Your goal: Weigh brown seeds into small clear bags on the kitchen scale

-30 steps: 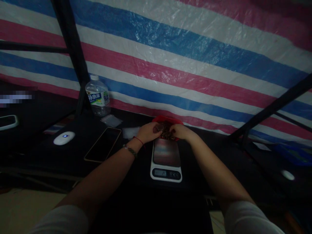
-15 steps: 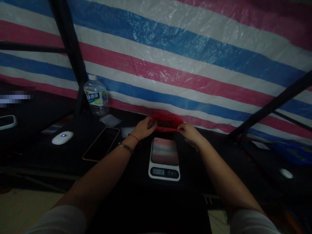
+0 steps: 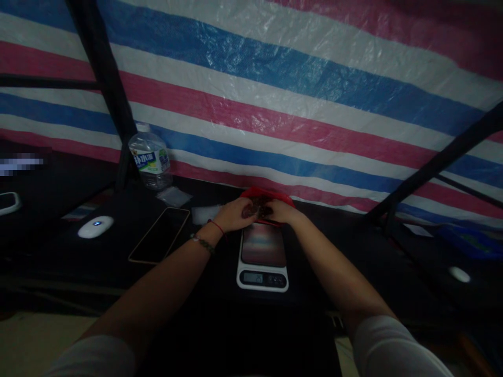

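Observation:
A red bag (image 3: 287, 200) lies spread behind the kitchen scale, with small dark brown pieces (image 3: 260, 201) in it. My left hand (image 3: 234, 213) is closed on a small clear plastic bag (image 3: 250, 210) over the red bag's near side. From the other side, my right hand (image 3: 281, 211) reaches into the red bag, its fingers closed at the dark pieces and close to the clear bag's mouth. What exactly lies between those fingertips is dim. The white kitchen scale (image 3: 262, 280), its display lit, stands just in front of both hands.
Left of my arms lie a phone (image 3: 160, 235), a white oval device (image 3: 95, 226) and flat clear bags (image 3: 174, 197). A plastic bottle (image 3: 151, 159) stands behind them. A striped sheet (image 3: 275, 104) hangs at the back, with black frame bars (image 3: 436, 162) on both sides.
My right hand has let go of the red bag's edge and moved left into it, beside my left hand. The left hand with the clear bag has come slightly lower over the red bag.

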The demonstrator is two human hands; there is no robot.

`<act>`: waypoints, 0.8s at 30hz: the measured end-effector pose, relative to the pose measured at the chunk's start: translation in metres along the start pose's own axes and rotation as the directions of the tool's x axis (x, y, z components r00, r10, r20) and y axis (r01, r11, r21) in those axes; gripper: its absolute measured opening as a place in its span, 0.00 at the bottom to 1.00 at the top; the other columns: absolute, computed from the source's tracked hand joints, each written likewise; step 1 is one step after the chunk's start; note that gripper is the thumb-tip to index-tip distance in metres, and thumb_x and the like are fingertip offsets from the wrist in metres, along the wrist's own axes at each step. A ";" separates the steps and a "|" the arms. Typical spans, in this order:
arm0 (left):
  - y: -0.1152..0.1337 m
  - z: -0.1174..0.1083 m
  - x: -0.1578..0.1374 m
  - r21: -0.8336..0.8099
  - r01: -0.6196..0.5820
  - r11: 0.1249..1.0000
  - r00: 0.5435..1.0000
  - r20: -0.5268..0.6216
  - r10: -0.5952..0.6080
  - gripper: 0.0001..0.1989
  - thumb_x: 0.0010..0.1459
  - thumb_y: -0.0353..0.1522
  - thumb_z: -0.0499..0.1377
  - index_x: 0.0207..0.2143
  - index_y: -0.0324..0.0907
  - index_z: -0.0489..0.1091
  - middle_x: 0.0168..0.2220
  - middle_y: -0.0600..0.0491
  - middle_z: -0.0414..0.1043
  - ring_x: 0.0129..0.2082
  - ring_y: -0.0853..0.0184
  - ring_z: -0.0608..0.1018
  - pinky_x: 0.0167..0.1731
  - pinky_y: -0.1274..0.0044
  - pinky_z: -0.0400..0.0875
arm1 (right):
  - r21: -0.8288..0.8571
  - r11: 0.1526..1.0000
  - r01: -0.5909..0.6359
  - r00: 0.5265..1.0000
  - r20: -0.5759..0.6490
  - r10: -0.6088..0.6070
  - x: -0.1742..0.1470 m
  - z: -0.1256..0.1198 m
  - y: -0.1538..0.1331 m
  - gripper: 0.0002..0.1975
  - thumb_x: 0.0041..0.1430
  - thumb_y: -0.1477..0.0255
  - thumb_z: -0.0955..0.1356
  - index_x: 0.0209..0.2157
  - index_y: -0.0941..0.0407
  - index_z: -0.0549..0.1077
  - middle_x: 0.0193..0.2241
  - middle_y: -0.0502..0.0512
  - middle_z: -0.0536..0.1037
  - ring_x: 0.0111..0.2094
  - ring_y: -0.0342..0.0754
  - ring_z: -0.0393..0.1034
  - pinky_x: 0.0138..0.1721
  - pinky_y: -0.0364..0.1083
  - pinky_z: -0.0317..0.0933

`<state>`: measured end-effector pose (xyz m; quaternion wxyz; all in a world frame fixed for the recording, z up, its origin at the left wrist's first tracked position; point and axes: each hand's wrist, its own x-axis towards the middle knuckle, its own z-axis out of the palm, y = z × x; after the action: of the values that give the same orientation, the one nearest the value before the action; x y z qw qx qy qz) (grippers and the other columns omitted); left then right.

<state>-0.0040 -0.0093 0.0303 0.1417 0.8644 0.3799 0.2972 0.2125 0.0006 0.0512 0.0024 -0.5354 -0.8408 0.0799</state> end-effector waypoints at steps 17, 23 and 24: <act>0.015 0.002 -0.006 -0.175 -0.258 0.950 0.932 0.214 0.293 0.17 0.51 0.39 0.60 0.43 0.46 0.71 0.41 0.53 0.75 0.42 0.64 0.76 0.42 0.76 0.66 | -0.010 0.995 -0.097 0.993 -0.069 0.096 0.008 0.001 0.001 0.12 0.53 0.75 0.67 0.38 0.56 0.79 0.38 0.56 0.80 0.38 0.49 0.72 0.37 0.41 0.60; 0.018 0.007 -0.007 -0.173 -0.354 0.919 0.901 0.200 0.385 0.22 0.51 0.44 0.61 0.47 0.46 0.71 0.44 0.51 0.75 0.45 0.62 0.75 0.46 0.74 0.66 | -0.015 0.998 -0.062 0.996 -0.073 0.061 0.005 0.004 0.000 0.16 0.53 0.75 0.68 0.45 0.57 0.76 0.44 0.58 0.77 0.44 0.51 0.71 0.43 0.42 0.60; 0.016 0.008 -0.007 -0.168 -0.361 0.918 0.901 0.191 0.389 0.24 0.50 0.45 0.61 0.48 0.46 0.70 0.45 0.51 0.74 0.46 0.62 0.75 0.47 0.73 0.66 | -0.030 0.998 -0.055 0.996 -0.067 0.053 0.004 0.005 0.000 0.17 0.53 0.74 0.68 0.46 0.57 0.75 0.46 0.60 0.76 0.45 0.52 0.70 0.45 0.43 0.60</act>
<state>0.0064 -0.0257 0.0287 0.1782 0.9381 0.1682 0.2449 0.2103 0.0039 0.0463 0.0198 -0.5604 -0.8265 0.0489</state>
